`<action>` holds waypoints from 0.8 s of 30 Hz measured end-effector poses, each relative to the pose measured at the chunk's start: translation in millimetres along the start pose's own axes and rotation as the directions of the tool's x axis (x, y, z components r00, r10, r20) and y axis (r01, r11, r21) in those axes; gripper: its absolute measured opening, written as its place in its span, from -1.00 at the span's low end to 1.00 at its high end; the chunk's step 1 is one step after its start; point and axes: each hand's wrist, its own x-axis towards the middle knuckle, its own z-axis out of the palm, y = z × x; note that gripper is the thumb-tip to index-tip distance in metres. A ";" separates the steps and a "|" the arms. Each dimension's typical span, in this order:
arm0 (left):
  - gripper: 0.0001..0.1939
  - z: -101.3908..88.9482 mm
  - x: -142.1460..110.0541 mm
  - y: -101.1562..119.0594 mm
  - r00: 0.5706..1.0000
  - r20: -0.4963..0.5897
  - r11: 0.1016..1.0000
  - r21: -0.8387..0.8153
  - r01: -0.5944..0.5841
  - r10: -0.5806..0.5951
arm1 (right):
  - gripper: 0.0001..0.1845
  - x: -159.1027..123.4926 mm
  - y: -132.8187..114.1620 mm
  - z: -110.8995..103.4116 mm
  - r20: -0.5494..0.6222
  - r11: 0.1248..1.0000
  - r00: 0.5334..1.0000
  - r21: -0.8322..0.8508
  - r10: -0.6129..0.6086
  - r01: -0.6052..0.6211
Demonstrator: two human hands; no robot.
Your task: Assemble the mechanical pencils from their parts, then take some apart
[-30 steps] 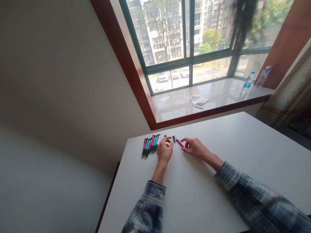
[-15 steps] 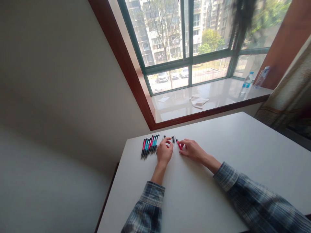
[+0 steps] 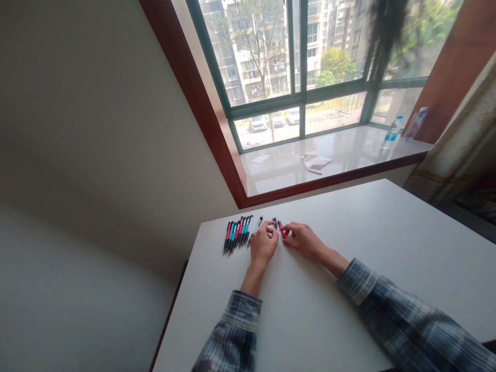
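Observation:
On the white table (image 3: 325, 305), my right hand (image 3: 304, 240) pinches a red pen barrel (image 3: 282, 229) with a black top between thumb and fingers. My left hand (image 3: 264, 244) rests just left of it, its fingers curved and thumb and index apart, with nothing visible between them. A small black pen part (image 3: 275, 222) lies at the tip of its index finger. Partly hidden behind the left hand is a white-and-black pen (image 3: 259, 223). Farther left, several red, teal and white pens (image 3: 236, 233) with black grips lie side by side in a row.
Beyond the table's back edge is a window sill (image 3: 282, 178) with a crumpled cloth (image 3: 315, 163), a flat white paper (image 3: 260, 158) and a blue-capped water bottle (image 3: 392, 133). Another clear bottle (image 3: 415, 125) stands beside it. A wall (image 3: 96, 181) borders the left side.
My right hand has moved left with the red barrel, turning it more upright in view and bringing it close to the black part and my left hand. My left hand has barely moved.

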 end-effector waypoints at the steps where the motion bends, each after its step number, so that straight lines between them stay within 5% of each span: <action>1: -0.69 0.6 -0.1 -0.2 1.000 0.001 1.000 -0.004 -0.005 0.005 | -0.71 0.2 0.7 0.5 -0.002 1.000 1.000 -0.001 0.000 0.000; 24: -0.67 2.1 1.6 1.7 0.999 0.000 0.998 -0.056 -0.033 0.033 | -0.79 8.3 1.2 3.2 -0.051 1.000 0.999 0.006 0.009 -0.008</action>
